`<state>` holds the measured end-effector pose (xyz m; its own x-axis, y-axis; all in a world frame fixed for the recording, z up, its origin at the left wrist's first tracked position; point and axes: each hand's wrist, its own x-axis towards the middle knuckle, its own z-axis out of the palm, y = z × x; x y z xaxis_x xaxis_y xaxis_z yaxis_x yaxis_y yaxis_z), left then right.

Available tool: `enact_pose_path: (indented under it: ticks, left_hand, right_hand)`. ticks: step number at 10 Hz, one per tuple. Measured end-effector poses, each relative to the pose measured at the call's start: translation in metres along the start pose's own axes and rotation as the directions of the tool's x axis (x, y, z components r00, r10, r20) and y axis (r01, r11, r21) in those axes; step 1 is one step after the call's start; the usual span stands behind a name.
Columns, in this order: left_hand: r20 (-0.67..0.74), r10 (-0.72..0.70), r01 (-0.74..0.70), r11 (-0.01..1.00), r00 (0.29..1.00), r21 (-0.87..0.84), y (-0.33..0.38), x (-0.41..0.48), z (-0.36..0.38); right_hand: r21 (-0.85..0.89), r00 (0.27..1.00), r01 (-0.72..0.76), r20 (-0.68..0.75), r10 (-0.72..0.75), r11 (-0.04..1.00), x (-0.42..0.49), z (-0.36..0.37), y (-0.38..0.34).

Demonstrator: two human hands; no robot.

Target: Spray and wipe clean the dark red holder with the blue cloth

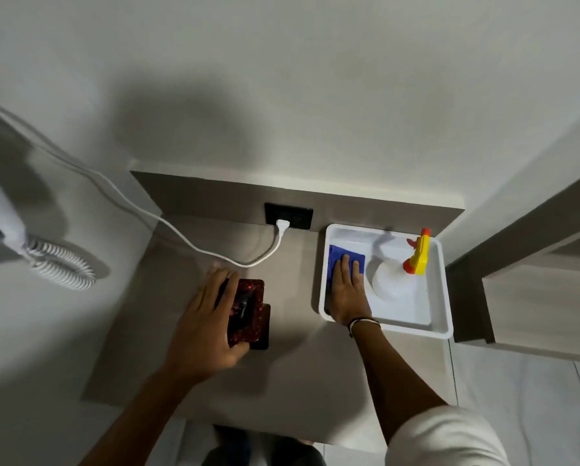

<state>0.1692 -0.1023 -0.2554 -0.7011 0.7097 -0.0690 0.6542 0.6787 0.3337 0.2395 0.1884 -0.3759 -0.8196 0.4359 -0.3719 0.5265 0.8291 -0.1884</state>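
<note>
The dark red speckled holder [253,311] stands on the grey-brown shelf [292,375], left of centre. My left hand [204,324] wraps around its left side, thumb at its near edge. The blue cloth [344,258] lies in the left part of a white tray [440,326]. My right hand [347,290] rests flat on top of the cloth, fingers stretched out and together. A white spray bottle with a yellow and orange trigger head [416,257] stands in the tray, just right of my right hand.
A black wall socket [288,216] with a white plug and cable [181,235] sits behind the holder. A white wall-mounted hair dryer with a coiled cord [60,264] hangs at the left. A cabinet [534,297] borders the tray on the right.
</note>
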Motion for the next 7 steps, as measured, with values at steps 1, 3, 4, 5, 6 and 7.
enact_pose_path:
  ticks: [1,3,4,5,6,7]
  left_hand:
    - [-0.064,0.034,-0.035,0.999,0.997,-0.013,-0.003,0.000,0.003]
    - [-0.078,0.075,-0.072,0.997,0.994,0.033,-0.008,-0.001,0.008]
    - [-0.056,0.083,-0.078,0.993,0.995,0.087,-0.009,0.001,0.008]
    - [-0.037,0.084,-0.080,0.993,0.996,0.087,-0.010,-0.003,0.005]
    - [-0.102,0.101,-0.095,0.994,0.990,0.061,-0.011,0.010,-0.009]
    - [-0.268,0.084,-0.070,0.996,0.960,0.061,-0.010,0.039,-0.044]
  right_hand:
    - [-0.014,0.998,-0.055,-0.002,0.055,0.998,0.006,0.006,-0.005]
    - [0.049,0.998,-0.038,-0.049,0.041,0.998,0.000,0.000,-0.004]
    - [0.259,0.958,0.006,-0.277,0.068,0.966,-0.026,-0.004,-0.021]
    - [0.267,0.914,0.099,-0.406,0.018,0.959,-0.061,-0.011,-0.050]
    - [0.145,0.853,0.177,-0.516,-0.078,0.974,-0.072,-0.034,-0.073]
    - [-0.004,0.784,0.226,-0.592,-0.185,0.974,-0.076,-0.083,-0.089]
